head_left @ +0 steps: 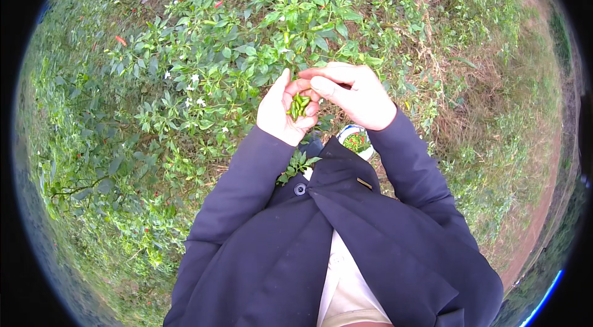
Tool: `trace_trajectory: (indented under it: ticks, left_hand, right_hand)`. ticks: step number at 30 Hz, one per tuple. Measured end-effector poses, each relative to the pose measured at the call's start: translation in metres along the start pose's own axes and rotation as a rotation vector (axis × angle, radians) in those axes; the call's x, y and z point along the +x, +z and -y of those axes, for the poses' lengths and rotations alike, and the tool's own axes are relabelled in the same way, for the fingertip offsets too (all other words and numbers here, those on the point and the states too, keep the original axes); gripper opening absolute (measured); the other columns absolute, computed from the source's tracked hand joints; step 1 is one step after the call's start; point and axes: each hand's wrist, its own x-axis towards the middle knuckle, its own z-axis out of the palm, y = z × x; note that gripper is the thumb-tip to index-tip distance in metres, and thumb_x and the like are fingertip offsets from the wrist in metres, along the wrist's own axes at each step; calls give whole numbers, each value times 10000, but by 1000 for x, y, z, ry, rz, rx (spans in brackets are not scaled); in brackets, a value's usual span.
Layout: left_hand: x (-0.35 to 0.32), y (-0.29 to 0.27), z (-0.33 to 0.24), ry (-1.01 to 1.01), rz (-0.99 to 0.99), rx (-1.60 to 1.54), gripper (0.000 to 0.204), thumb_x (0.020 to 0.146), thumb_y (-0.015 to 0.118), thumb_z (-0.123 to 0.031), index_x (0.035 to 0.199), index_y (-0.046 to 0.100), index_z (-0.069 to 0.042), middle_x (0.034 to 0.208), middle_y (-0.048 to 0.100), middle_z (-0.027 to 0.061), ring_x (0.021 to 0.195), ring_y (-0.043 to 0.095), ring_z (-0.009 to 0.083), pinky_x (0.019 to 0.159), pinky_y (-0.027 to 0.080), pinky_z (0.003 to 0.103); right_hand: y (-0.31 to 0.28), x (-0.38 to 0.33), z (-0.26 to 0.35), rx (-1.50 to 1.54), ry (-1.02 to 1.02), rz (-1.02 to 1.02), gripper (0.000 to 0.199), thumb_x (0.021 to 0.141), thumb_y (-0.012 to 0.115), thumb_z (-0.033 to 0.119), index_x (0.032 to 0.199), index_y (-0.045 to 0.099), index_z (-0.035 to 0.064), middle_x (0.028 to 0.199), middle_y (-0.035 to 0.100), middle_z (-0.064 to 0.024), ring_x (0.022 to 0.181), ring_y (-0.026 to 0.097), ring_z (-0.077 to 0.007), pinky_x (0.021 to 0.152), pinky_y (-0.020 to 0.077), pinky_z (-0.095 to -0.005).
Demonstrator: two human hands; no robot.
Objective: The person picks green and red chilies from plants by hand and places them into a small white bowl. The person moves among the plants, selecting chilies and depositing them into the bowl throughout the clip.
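Closest in, below the forearms of the dark jacket point(383, 253), a white bucket point(369, 153) holds green and red chillies point(356, 141). Just beyond it, the left hand point(278, 114) is cupped palm up, half open, its fingers curled around a small bunch of green chillies point(298, 106). The right hand point(358, 95) bends over from the other side, thumb and fingers drawn together near the left fingertips; whether it pinches anything I cannot tell. The bunch should be very light, each pod firm but crisp, smooth enough to slide over its neighbours and liable to snap or bruise if squeezed; a loose cup suits the lot, a light pinch near the stalk end a single one. Most pods lie with their long axes running away from the body, some slanting; which ends carry stalks is too small to tell. Beyond stand leafy plants point(247, 49) with white flowers point(195, 78).
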Motion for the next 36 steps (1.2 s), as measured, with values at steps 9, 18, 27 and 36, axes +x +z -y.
trace_trajectory:
  ticks: [9,18,27,36]
  left_hand:
    - [-18,-9,-9,115,139,-124,611,945,254,-483,1062,541,44,738,536,66,561,452,153,426,324,234]
    - [-20,-19,-17,408,-284,550,280,866,552,-162,1077,588,18,642,488,-25,502,386,18,410,269,172]
    - [7,-14,-18,261,-203,579,218,889,538,-173,1011,581,3,574,384,-65,421,289,15,374,230,171]
    - [16,2,-6,66,-37,330,165,892,542,-147,768,451,-87,526,358,-58,384,274,37,353,221,183]
  right_hand:
    - [44,73,-51,-818,51,-348,294,777,608,345,870,682,76,711,633,-107,648,614,-246,600,478,-329]
    - [46,61,-62,-133,118,-481,266,716,666,199,849,635,-29,594,575,-24,530,503,-86,530,417,-240]
    - [29,6,-45,1,154,-219,147,803,550,71,897,619,-19,729,575,27,641,463,-28,588,359,-173]
    - [29,-23,-42,107,171,-139,138,811,503,92,829,597,-8,681,568,-20,629,497,-74,571,409,-239]
